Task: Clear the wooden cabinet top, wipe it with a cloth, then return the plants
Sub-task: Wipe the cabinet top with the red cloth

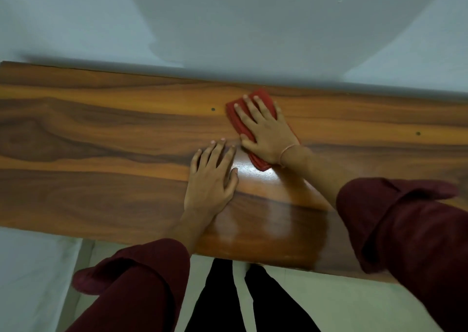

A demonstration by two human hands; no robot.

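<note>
The wooden cabinet top (pixel 101 134) stretches across the view, glossy brown with dark grain. A folded red cloth (pixel 234 110) lies on it right of the middle. My right hand (pixel 266 129) presses flat on the cloth with straight, spread fingers. My left hand (pixel 211 177) rests flat on the bare wood just left of and nearer than the cloth, fingers straight. No plants are in view.
A pale wall (pixel 228 28) rises directly behind the cabinet. Two small dark dots (pixel 213 109) mark the wood. Below the front edge I see light floor (pixel 316 301) and my dark trouser legs (pixel 217 298). Maroon rolled sleeves cover both forearms.
</note>
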